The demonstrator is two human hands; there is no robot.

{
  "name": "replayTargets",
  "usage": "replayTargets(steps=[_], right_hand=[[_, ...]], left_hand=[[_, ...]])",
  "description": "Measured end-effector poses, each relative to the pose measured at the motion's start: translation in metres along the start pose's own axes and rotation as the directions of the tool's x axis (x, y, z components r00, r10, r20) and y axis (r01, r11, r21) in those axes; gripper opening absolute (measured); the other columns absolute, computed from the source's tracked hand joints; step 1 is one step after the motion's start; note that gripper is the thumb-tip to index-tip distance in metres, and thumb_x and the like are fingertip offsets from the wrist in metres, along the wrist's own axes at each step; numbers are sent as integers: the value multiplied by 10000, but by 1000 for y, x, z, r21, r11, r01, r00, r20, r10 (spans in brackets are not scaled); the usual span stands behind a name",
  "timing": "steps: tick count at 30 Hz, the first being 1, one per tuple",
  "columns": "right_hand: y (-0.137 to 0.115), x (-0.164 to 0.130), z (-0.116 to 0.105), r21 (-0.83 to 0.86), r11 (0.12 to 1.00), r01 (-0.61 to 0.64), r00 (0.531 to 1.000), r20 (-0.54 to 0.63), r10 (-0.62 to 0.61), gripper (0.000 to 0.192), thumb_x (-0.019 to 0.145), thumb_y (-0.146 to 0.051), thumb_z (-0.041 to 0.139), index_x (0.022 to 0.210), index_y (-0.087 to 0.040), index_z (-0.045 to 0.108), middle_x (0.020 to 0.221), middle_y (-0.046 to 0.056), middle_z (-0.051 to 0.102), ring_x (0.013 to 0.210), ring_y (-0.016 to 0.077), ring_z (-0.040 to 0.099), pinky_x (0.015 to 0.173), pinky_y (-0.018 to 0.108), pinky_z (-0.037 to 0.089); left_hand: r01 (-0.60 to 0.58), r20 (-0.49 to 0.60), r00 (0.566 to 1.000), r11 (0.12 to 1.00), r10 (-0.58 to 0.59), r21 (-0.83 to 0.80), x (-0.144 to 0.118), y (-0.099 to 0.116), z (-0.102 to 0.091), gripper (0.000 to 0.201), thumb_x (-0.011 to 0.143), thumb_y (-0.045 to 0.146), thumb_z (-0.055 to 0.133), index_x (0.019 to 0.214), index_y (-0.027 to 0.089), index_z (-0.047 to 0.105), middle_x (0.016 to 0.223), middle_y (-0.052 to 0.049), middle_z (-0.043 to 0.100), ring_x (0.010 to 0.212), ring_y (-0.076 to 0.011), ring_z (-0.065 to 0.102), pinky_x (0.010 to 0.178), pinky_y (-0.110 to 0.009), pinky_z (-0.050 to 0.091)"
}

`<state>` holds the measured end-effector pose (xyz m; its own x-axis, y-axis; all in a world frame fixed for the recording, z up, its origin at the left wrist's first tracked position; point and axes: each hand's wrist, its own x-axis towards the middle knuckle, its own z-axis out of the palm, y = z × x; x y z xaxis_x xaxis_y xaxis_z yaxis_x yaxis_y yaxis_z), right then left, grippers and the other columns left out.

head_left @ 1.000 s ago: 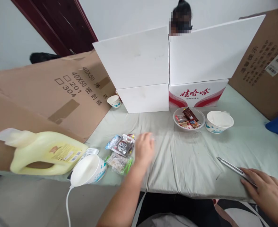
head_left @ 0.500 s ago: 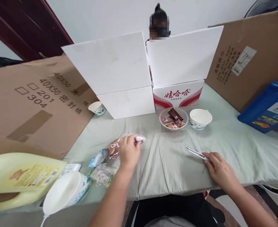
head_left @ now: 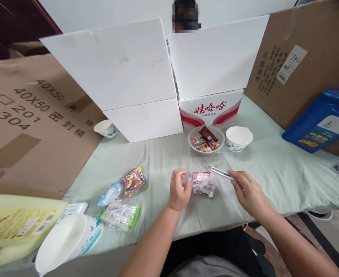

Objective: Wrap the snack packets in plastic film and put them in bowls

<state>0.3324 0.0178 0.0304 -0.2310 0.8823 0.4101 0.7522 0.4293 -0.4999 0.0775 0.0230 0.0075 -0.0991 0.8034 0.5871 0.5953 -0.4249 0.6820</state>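
Observation:
My left hand (head_left: pixel 181 191) hovers at the left side of a clear-wrapped pink and red snack packet (head_left: pixel 203 184), fingers curled but apart from the thumb. The packet lies on the cloth in front of me; whether the thumb touches it I cannot tell. In my right hand (head_left: pixel 248 191) are thin silver metal tweezers (head_left: pixel 221 172), their tips pointing left above the packet's upper right corner. Further left lie a brown snack packet (head_left: pixel 133 182), a blue and white packet (head_left: pixel 110 194) and a clear packet with green edges (head_left: pixel 122 214).
A clear bowl (head_left: pixel 190 144) of wrapped snacks stands beside a paper bowl (head_left: pixel 238 138), before white boxes (head_left: pixel 140 119). Another paper bowl (head_left: pixel 106 129) is behind left. Near left are a large paper bowl (head_left: pixel 62 242) and yellow jug (head_left: pixel 22 223); right, a blue bottle (head_left: pixel 316 127). A person sits behind the boxes.
My left hand has moved right from beside the snack packets, and the pink and red packet now lies on the cloth beside it. The tweezers have come closer to it. The view has shifted.

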Motion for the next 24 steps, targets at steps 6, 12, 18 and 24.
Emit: replayTargets(steps=[6,12,18,24], right_hand=[[-7,9,4,-30,985,172,944,293,-156,390,925,-130,383,1193,-236,646,1018,96,668,929,230,629,792,374,538],[74,-8,-34,-311,949,-57,986,132,103,361,911,-195,396,1078,-223,715,985,106,699,901,276,611,781,431,495],[45,5,-32,-163,985,-48,997,-60,39,278,929,-345,473,1050,-220,690,1029,114,684,1017,285,588,895,449,465],[-11,56,4,53,959,280,905,319,-282,485,763,-326,731,1218,-216,605,1265,132,594,1159,316,534,965,472,425]], left_hand=[[62,350,936,994,-25,-94,12,-3,-1,213,759,210,649,967,213,607,905,-47,630,799,-179,567,722,-297,464],[33,459,889,999,-11,-39,8,4,8,299,766,290,719,1061,246,689,960,-69,620,900,-215,583,827,-366,491],[215,382,918,947,-111,-240,6,-2,14,123,859,260,590,850,207,701,860,-46,597,735,-147,573,654,-267,468],[319,322,921,898,-218,-303,12,-4,10,156,857,310,584,772,184,621,892,-47,593,769,-145,557,687,-257,447]])
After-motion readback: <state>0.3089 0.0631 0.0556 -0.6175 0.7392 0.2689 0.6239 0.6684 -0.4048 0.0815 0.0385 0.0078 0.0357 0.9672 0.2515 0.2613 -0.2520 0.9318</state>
